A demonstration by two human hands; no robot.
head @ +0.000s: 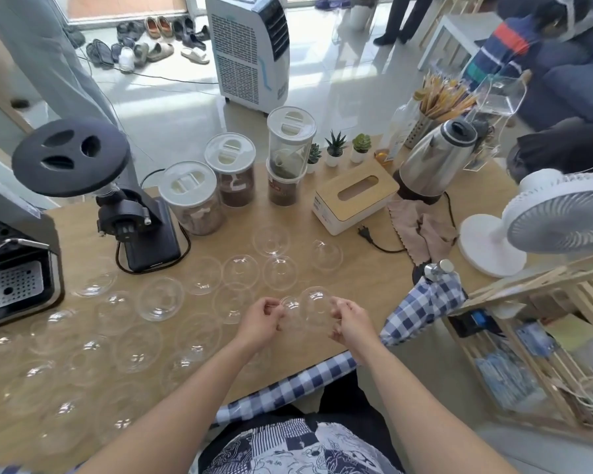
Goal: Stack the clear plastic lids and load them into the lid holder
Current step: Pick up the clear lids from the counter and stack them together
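Fingers [271, 307] of your left hand [259, 323] pinch one clear domed lid [292, 311]; your right hand [351, 323] grips a second lid [317, 307], the two rims touching above the table [374, 295]. More glossy, round lids [158, 299] lie scattered left of and beyond your hands on the pale wood-grain top. Beyond them stand white-capped jars [194, 200], with tiled floor behind.

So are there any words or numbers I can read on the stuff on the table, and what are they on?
No text can be read for certain.
Tissue box: small dark print on its white side, too blurred to read.
Air cooler: blue marking low on its front, too blurred to read.
Bottle: a label with print, too small to read.
Brown jar: reddish label, blurred.
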